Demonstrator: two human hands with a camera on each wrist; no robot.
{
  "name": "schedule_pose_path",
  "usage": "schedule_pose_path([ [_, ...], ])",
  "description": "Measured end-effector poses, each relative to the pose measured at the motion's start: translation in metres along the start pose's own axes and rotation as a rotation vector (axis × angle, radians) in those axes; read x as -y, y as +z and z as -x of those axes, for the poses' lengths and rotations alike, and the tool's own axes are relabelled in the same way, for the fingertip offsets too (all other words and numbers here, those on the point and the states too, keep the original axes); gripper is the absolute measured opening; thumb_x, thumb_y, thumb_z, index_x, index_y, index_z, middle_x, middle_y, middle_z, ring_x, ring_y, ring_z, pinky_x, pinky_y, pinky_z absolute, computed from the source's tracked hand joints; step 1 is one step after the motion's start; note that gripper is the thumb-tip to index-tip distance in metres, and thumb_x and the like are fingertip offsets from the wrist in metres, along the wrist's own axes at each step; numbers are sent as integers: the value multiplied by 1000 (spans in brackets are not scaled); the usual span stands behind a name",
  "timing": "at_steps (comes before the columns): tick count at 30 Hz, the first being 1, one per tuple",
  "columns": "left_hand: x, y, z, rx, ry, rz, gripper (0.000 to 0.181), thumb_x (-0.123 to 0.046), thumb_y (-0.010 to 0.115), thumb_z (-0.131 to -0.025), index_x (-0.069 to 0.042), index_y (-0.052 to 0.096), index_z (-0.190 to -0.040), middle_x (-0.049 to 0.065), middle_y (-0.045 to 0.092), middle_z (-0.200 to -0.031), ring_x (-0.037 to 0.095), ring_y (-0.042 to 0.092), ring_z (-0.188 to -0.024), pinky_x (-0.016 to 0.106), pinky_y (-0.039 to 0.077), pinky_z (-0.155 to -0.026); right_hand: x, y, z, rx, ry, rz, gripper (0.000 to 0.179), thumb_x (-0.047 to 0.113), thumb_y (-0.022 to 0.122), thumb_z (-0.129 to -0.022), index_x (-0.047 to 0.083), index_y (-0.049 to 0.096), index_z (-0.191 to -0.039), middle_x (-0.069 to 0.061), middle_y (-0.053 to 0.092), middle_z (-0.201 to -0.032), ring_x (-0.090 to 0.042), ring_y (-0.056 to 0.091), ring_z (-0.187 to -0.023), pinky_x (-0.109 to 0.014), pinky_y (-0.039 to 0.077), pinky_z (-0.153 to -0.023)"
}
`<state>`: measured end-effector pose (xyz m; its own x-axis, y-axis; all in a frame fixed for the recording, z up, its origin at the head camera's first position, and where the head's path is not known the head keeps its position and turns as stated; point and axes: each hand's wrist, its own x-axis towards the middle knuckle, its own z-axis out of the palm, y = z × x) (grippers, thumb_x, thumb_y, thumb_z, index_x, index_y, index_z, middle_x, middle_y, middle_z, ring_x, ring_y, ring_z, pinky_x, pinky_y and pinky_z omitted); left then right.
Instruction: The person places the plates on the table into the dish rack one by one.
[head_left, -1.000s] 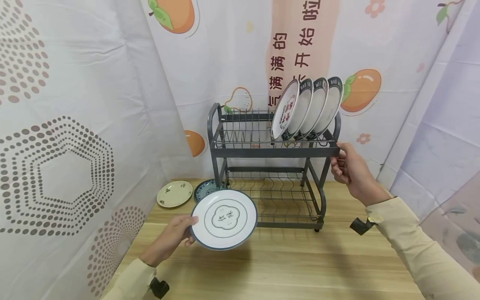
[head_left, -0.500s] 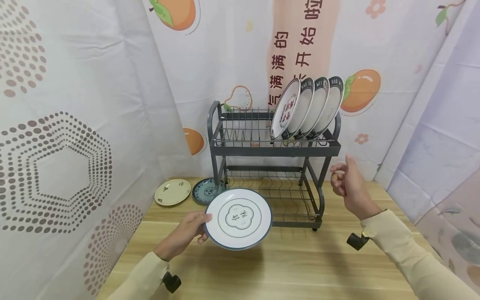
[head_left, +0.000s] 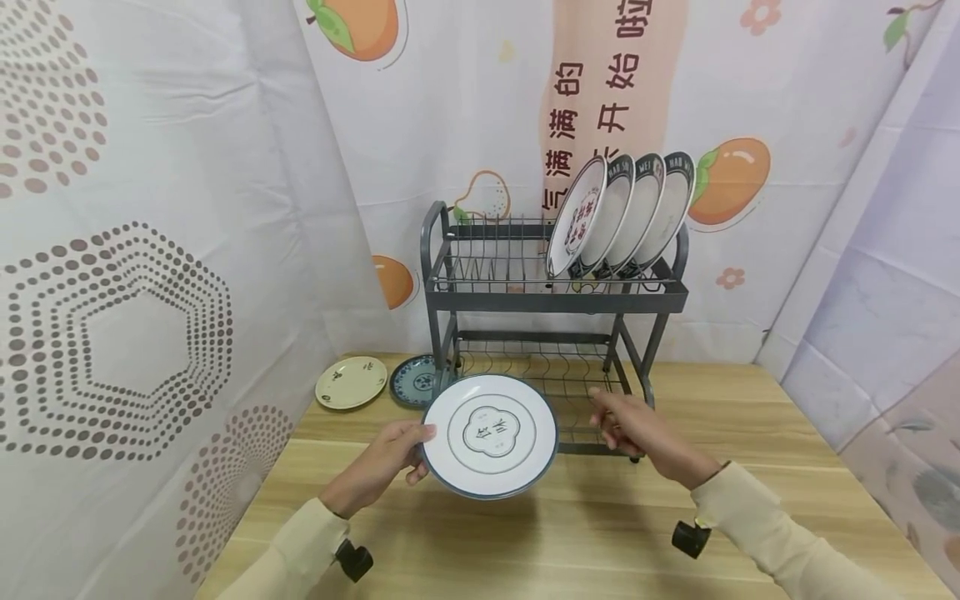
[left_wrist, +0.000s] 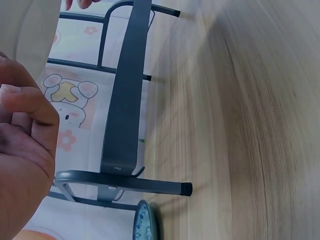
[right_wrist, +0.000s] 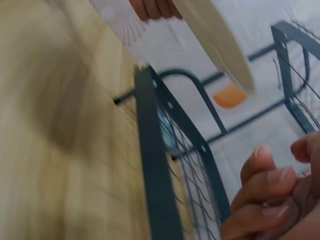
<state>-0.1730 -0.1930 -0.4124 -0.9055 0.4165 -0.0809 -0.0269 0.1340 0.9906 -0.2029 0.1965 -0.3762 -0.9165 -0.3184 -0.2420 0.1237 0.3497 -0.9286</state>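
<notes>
Fingers (head_left: 417, 474) of the left hand (head_left: 381, 460) pinch a white plate (head_left: 490, 437) by its rim

The right hand (head_left: 637, 430) has loosely curled fingers and holds nothing, near the opposite rim but apart from it. Handling this well likely calls for a firm pinch, a level plate and right-hand support before any tilt. The plate extends rightward from the left fingers, above the surface (head_left: 600, 533), nearer its left edge than its right, before the rack (head_left: 557, 301).

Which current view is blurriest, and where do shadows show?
Head: plate and rack mostly crisp, soft shadow on the wooden tabletop below the plate; left wrist: rack fairly clear, soft shadows across the tabletop; right wrist: blurriest, plate and rack edges smeared, shadow on the wood.
</notes>
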Motion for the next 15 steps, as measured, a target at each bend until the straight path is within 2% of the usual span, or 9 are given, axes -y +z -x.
schedule_pose_path([
  [7,-2,5,-2,13,-10,18,39,-43,51,-98,-5,61,-94,-4,59,-67,8,49,-52,22,46,-60,3,31,8,158,-47,-76,60,59,41,-98,3,59,-89,2,52,-60,-7,32,-43,-19,27,-40],
  [11,-2,7,-1,15,2,17,38,-40,50,-99,-4,61,-94,-4,59,-67,8,49,-51,21,45,-58,5,41,12,208,-85,-68,60,56,40,-100,3,52,-75,1,50,-59,-8,31,-43,-19,26,-40],
  [15,-1,8,-2,38,21,13,36,-38,49,-100,-4,60,-93,-4,59,-66,7,48,-51,21,45,-57,4,44,13,237,-109,-46,48,46,47,-100,5,54,-76,3,49,-59,-6,31,-43,-18,26,-41],
])
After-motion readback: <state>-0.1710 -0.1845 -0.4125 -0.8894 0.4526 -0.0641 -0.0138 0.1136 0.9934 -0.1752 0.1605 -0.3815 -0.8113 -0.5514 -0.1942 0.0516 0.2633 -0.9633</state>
